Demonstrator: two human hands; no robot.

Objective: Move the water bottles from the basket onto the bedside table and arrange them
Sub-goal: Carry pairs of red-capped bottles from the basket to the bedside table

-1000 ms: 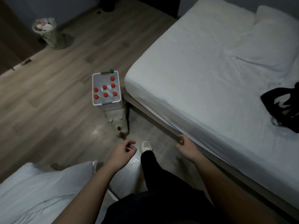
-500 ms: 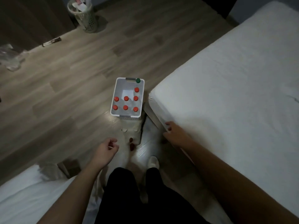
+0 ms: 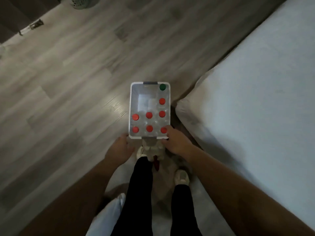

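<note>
Beside the bed (image 3: 255, 99), at the basket (image 3: 130, 103) of water bottles (image 3: 149, 114): left hand (image 3: 119, 145) open by its corner, right hand (image 3: 176, 142) on the rim, grip unclear; likely next, grasp one bottle.

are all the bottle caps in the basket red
No, the bottle cap in the far right corner of the basket is green, while the other caps are red.

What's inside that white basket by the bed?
Upright bottles: seven red caps and one green cap show. The basket is bare at its far left. Their clear bodies barely show; the right hand partly covers one red cap.
</note>
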